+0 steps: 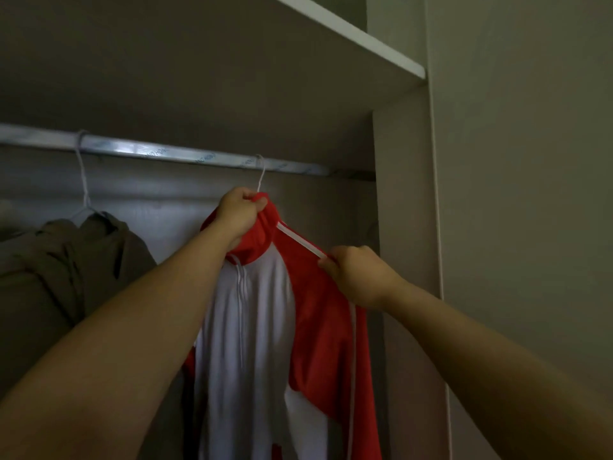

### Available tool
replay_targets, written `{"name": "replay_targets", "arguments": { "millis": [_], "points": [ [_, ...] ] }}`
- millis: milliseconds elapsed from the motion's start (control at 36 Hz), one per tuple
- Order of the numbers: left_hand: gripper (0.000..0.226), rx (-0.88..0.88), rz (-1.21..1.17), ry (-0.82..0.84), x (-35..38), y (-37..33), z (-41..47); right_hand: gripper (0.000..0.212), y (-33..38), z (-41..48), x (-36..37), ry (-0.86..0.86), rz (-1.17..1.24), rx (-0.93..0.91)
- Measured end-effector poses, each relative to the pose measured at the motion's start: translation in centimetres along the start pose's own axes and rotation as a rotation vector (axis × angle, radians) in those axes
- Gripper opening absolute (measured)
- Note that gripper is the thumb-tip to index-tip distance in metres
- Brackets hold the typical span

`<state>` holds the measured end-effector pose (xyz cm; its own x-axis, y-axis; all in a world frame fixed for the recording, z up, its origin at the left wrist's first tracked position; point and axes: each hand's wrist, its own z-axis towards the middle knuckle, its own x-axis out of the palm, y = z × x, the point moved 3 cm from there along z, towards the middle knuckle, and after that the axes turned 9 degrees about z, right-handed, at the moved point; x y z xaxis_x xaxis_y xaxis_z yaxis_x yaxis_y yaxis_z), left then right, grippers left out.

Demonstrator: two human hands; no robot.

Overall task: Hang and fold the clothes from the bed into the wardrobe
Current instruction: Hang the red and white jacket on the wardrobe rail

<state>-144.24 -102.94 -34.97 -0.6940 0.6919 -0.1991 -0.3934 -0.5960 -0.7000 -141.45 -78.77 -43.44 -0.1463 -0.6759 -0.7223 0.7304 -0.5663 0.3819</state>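
Your two bare forearms reach up and away from you into the wardrobe. Your left hand (240, 217) is curled tight round the bunched red collar of the red and white jacket (258, 327), right where the hanger's neck comes out of the cloth. Your right hand (360, 275) sits lower and further right, pinching the white stripe on the jacket's right-side shoulder between thumb and fingers.

The jacket hangs lengthwise straight down, collar at the top, white front panel with its drawstrings turned toward you, and the lower end runs out of the bottom of the view (the hem cannot be seen). The red sleeve drops down below your right hand.

Above your left hand the white hanger hook (260, 175) is over the metal rail (159, 151), which runs left to right. Further left on that rail a second hanger (83, 180) carries an olive garment (66, 267), apart from the jacket. The wardrobe side panel (408, 210) stands just right of the jacket, and a shelf (348, 34) spans overhead.
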Motion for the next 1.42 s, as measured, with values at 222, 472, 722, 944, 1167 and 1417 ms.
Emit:
{"name": "replay_targets", "arguments": {
  "millis": [222,472,722,944,1167,1417],
  "points": [
    [0.015,-0.006,0.091,-0.337,-2.1,0.7,-0.6,0.04,0.4,0.8,-0.2,0.139,0.02,0.062],
    [0.037,0.114,0.445,-0.126,-2.2,-1.1,-0.1,0.049,2.8,2.5,-0.3,0.029,0.144,0.075],
    [0.027,0.148,0.541,-0.009,-2.9,-2.6,0.1,0.032,7.3,2.1,2.6,-0.023,0.061,-0.056],
    [0.031,0.08,0.552,-0.139,-6.3,-2.4,-0.2,0.031,11.2,1.3,4.4,-0.029,0.053,-0.128],
    [0.026,0.089,0.624,-0.219,-10.8,-1.7,-1.3,0.037,14.1,1.2,6.4,-0.02,0.108,-0.185],
    [0.022,0.171,0.624,-0.255,-12.9,-0.5,-2.0,0.028,14.6,1.9,7.9,0.007,0.279,-0.178]
  ]
}}
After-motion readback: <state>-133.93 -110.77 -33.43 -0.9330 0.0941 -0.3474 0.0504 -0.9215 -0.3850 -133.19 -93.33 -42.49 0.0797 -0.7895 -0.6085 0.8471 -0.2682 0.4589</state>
